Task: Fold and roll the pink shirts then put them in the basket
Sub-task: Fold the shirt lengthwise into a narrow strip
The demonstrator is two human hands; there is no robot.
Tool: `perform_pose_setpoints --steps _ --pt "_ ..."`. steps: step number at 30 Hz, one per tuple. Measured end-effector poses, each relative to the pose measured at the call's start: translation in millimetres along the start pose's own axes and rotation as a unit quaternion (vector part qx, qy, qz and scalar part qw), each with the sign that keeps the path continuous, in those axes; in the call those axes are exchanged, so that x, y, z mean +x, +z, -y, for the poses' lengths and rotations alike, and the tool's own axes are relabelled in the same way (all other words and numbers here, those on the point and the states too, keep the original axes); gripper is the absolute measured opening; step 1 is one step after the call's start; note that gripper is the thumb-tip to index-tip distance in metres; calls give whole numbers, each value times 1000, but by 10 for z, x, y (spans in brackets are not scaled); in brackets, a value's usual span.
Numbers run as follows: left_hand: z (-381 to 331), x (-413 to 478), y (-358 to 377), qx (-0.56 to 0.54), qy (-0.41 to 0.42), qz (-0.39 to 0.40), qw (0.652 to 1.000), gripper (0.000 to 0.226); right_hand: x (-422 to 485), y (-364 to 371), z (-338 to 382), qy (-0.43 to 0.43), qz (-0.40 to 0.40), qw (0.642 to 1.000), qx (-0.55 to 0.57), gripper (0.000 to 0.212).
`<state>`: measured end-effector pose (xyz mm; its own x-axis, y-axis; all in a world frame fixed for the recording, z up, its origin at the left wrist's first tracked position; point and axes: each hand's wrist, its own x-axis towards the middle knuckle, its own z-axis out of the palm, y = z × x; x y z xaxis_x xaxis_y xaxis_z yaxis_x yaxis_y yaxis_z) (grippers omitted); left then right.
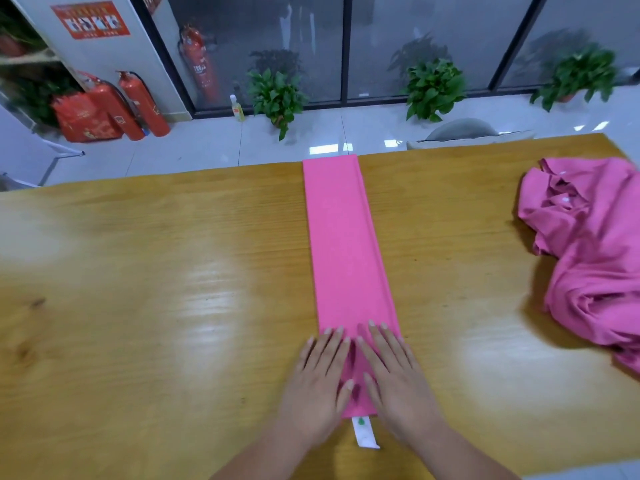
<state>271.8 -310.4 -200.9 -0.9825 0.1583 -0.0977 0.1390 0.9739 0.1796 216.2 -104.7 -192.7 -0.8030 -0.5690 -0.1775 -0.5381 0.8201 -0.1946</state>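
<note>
a pink shirt point(346, 244), folded into a long narrow strip, lies on the wooden table point(156, 271) and runs from the near edge to the far edge, where its far end meets the table's rim. its long edges are straight, with a thicker fold line down the right side. both hands lie flat on its near end with fingers straight and spread: the left hand point(320, 382) presses the left part, its outer fingers overlapping the strip's left edge, and the right hand point(394, 379) presses the right part, out to the right edge. neither hand grasps anything. a white tag point(363, 433) sticks out from the strip's near end between the wrists. a second pink shirt point(592, 251) lies crumpled at the table's right edge, well apart from the strip. bare tabletop stretches wide to the strip's left, and a narrower bare stretch lies between strip and crumpled shirt.
</note>
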Motion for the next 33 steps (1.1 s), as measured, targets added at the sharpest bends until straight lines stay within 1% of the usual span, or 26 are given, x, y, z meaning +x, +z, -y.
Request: perform_pose_setpoints --steps 2,4,10,12,15,18,23,25,29,31,33 --pt "-21 -119 32 21 -3 24 999 78 -168 34 -124 -5 4 1000 -29 71" --pt "-13 -147 32 39 2 32 999 80 -246 67 -198 -2 10 999 -45 74" --pt "-45 24 -76 58 -7 69 996 81 -47 -57 -315 -25 35 997 -66 75" --pt "-59 -15 -87 49 -11 48 998 77 -137 -75 -364 -46 31 995 -77 78" --pt "-35 -324 40 51 19 46 997 67 -513 -13 -473 -103 24 991 -85 83" --pt "-23 -687 125 57 26 39 997 62 -837 51 -578 -110 9 991 -75 84" --pt "-208 -863 8 15 -5 1 1000 49 -968 112 -737 -128 -27 989 -69 59" --pt "-259 -884 -22 -11 -23 -10 1000 46 -948 108 -780 -132 -49 988 -64 53" --pt "-324 -851 -75 -34 -63 -8 997 45 -779 -7 -762 -135 -112 984 -40 39" --pt "-358 -824 -122 -42 -77 -2 996 44 -692 -42 -760 -132 -134 982 -20 23" --pt "-380 -800 -170 -41 -85 5 996 44 -617 -22 -758 -131 -141 981 -30 11"
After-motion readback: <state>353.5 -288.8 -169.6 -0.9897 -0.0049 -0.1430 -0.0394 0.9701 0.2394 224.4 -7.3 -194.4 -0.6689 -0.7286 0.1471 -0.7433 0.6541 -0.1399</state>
